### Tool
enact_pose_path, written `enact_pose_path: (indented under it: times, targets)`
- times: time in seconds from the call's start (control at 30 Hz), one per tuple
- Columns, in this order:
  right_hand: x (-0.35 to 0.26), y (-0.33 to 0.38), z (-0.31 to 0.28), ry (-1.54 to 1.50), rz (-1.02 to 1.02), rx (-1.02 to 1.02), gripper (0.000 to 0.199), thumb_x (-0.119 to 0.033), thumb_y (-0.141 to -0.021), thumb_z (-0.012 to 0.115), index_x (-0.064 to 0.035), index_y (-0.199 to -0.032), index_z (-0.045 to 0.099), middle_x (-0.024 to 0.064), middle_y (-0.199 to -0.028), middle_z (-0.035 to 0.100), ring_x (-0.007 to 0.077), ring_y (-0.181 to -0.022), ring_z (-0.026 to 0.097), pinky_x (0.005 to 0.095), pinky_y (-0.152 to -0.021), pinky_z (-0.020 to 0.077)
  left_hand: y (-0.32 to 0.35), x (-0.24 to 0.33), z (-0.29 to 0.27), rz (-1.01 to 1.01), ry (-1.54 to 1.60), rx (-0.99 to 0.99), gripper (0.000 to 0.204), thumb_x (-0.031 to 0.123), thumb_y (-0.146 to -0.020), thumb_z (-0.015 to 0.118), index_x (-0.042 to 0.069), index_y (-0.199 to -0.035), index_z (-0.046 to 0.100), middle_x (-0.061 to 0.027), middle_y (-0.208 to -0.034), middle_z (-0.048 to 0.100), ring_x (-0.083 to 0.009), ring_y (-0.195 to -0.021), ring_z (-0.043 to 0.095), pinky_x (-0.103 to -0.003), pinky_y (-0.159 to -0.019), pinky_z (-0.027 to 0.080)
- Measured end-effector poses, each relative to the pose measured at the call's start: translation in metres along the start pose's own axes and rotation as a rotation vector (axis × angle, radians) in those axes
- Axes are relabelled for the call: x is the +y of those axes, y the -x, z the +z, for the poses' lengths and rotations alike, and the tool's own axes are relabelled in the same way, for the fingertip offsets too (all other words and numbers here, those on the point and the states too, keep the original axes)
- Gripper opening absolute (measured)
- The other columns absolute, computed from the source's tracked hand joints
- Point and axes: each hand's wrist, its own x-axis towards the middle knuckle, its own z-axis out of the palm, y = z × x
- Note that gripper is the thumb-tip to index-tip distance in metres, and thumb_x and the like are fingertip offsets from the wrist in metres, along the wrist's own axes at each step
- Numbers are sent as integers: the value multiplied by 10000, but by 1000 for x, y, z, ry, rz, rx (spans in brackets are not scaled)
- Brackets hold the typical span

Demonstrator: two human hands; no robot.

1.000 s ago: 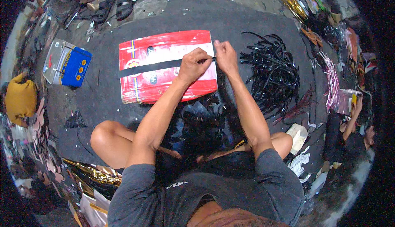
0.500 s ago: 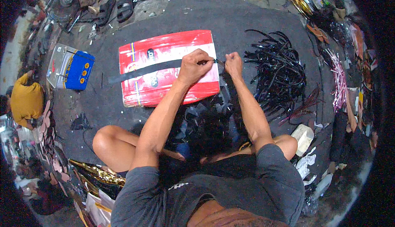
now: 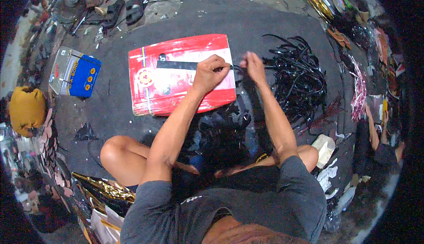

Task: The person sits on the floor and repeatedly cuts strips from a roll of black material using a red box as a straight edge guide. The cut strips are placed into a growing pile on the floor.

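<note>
A red and white board point(image 3: 201, 45), wrapped in shiny film, lies in front of me. Over it runs a flat black strip point(image 3: 176, 65), leading from the left into my left hand point(image 3: 211, 73). The fingers of that hand are pinched on the strip near the board's right edge. A narrow dark piece of it shows past the fingertips. Just off that edge is my right hand point(image 3: 254, 69), its fingers curled and smeared by motion, so whether they hold the strip is unclear. Right of it sits a heap of thin, glossy black strips point(image 3: 298, 76).
A blue and clear container point(image 3: 84, 76) stands left of the board, with a mustard cloth bundle point(image 3: 27, 111) farther left. Dark scraps point(image 3: 221, 124) lie before my legs. Pink tinsel strands point(image 3: 358, 89), a whitish block point(image 3: 323, 150) and another person's arm point(image 3: 373, 131) are at the right.
The black strip has slid right across the board; its left end no longer overhangs the board's left edge. My right hand has shifted slightly right and its fingers have blurred.
</note>
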Motion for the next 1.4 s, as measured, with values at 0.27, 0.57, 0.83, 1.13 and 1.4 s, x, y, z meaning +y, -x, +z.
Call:
enact_pose_path:
  times: [0.27, 0.57, 0.83, 1.13, 1.4]
  targets:
    - [-36, 5, 28, 202, -215, 108, 363, -386, -1002, 544, -30, -988, 616, 234, -806, 679, 453, -778, 672, 510, -685, 512, -6, 7, -1, -19, 7, -33, 54, 40, -774, 767, 51, -825, 756, -74, -847, 712, -167, -753, 695, -298, -675, 555]
    - [68, -4, 15, 395, -81, 175, 344, -353, -983, 574, -12, -988, 619, 252, -915, 682, 475, -889, 650, 531, -766, 497, -6, 3, -3, -13, -22, -22, 49, 67, -787, 765, 54, -834, 765, -60, -836, 709, -149, -712, 678, -289, -652, 548]
    - [100, 20, -19, 950, 146, 116, 346, -351, -1042, 420, -52, -1192, 509, 263, -921, 710, 493, -883, 677, 599, -795, 525, -2, 3, -2, 19, -56, -33, 42, 31, -792, 753, 30, -833, 744, -73, -817, 681, -171, -700, 683, -294, -635, 551]
    - [103, 24, -18, 1023, 104, 156, 308, -326, -1053, 384, -42, -1153, 449, 290, -832, 697, 503, -786, 686, 597, -692, 550, 8, -1, -9, 312, -259, -145, 264, 45, -783, 742, 92, -1042, 756, -58, -976, 685, -231, -877, 652, -343, -757, 542]
    - [109, 39, -79, 1097, 279, 114, 269, -218, -1009, 422, -21, -1180, 489, 279, -955, 711, 451, -937, 698, 568, -819, 550, 6, 22, -21, 428, -549, -159, 378, 139, -793, 685, 147, -1170, 709, -47, -1095, 665, -266, -1012, 611, -386, -847, 508]
